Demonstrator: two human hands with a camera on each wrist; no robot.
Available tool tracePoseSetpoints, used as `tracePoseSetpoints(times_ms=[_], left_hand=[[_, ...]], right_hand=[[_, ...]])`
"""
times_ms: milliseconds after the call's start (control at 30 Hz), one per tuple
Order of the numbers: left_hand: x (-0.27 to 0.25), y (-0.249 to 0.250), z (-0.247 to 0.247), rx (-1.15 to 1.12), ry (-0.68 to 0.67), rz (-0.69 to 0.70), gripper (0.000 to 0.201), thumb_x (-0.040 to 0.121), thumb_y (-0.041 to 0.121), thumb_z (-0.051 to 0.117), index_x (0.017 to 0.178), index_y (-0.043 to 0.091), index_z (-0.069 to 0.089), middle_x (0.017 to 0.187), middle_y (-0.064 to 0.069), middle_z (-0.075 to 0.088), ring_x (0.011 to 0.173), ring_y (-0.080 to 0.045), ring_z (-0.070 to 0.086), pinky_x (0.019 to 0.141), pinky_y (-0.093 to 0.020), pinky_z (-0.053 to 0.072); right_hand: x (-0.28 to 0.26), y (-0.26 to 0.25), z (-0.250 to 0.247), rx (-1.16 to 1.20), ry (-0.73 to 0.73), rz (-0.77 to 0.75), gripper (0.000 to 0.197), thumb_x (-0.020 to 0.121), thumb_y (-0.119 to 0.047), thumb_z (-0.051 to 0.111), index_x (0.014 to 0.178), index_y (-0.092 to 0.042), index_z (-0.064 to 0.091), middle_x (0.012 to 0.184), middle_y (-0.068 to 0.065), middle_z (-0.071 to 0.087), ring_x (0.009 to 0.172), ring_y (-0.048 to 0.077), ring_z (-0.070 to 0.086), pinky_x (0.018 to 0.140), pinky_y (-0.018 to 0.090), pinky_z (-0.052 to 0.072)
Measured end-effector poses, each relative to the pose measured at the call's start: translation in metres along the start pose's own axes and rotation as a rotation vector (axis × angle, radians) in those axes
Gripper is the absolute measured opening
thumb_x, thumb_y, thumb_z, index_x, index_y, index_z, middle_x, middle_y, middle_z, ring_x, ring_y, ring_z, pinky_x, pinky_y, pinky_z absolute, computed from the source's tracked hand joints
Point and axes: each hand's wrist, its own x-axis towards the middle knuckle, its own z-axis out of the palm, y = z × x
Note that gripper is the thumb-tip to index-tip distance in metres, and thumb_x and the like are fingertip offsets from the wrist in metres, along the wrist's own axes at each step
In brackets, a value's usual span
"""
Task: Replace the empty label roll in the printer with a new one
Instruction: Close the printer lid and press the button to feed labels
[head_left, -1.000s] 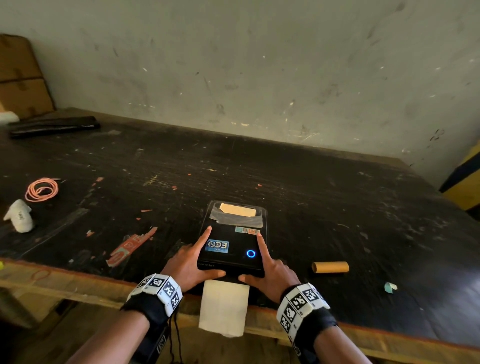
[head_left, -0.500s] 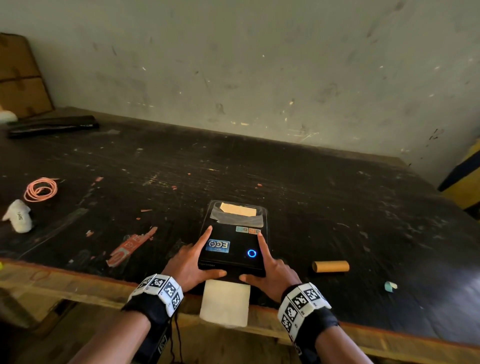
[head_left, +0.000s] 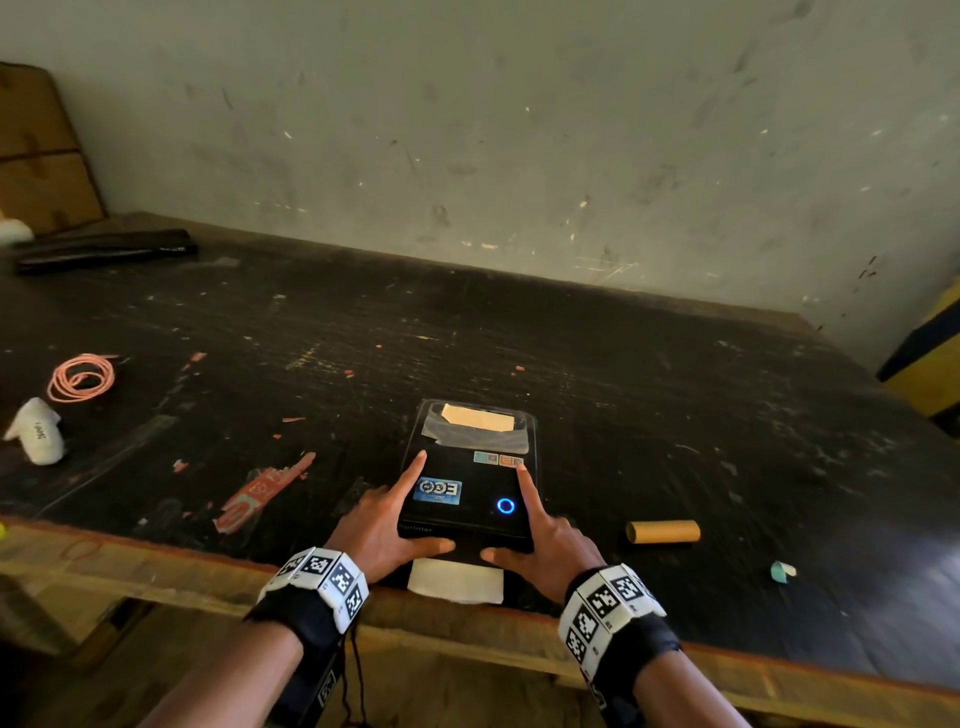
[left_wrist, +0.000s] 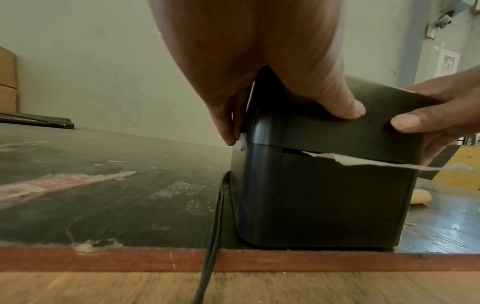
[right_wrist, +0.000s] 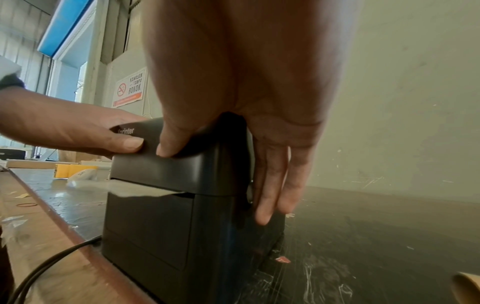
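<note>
Scuffed grey wall (head_left: 519, 130) backs scratched black table (head_left: 675, 389) bearing printer (head_left: 467, 467).

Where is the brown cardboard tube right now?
In the head view, the cardboard tube lies on its side on the dark table, just right of the printer and the right hand, near the table's front edge.

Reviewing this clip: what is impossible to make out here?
- Printer interior, every view: the shut lid hides any roll.
- What the left hand and right hand press on its sides, wrist views: fingers cover it.
- Cardboard tube, right wrist view: cut off at the corner.
- Lid stickers, head view: too small to read.
</note>
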Motion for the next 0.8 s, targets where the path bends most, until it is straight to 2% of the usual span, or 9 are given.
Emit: tracePoseSetpoints(times_ms=[267,433,800], left_hand=[[-0.0021,0.0015,-0.0016,-0.01,-0.007,-0.008,0.111,0.062,0.063,0.069,0.137,0.05,-0.012,0.147,-0.011,0.032,0.131,-0.026,0.035,0.106,-0.048,0.034],[-0.0028,0.0023,-0.0018,-0.009,-0.001,-0.005,0.111,0.063,0.063,0.069,0.139,0.047,-0.011,0.146,-0.011,0.034,0.13,-0.026,0.036,0.105,-0.047,0.035],[-0.0057,0.0048,-0.0039,-0.016,-0.01,-0.022,0.112,0.058,0.069,0.067,0.136,0.052,-0.011,0.146,-0.01,0.035,0.13,-0.026,0.037,0.105,-0.049,0.035]], right_hand=[[0.0024,0.0014,0.0001,0.017,-0.011,-0.015,0.108,0.076,-0.054,0.064,0.134,-0.045,-0.027,0.141,0.011,0.044,0.111,0.023,0.058,0.094,0.043,0.048],[0.0,0.0,-0.0018,0.021,-0.015,-0.015,0.108,0.077,-0.053,0.064,0.135,-0.043,-0.027,0.142,0.012,0.043,0.112,0.024,0.057,0.094,0.042,0.048],[-0.0029,-0.0011,-0.0026,0.018,-0.013,-0.015,0.108,0.077,-0.053,0.063,0.134,-0.044,-0.028,0.141,0.011,0.044,0.112,0.024,0.057,0.094,0.042,0.047]])
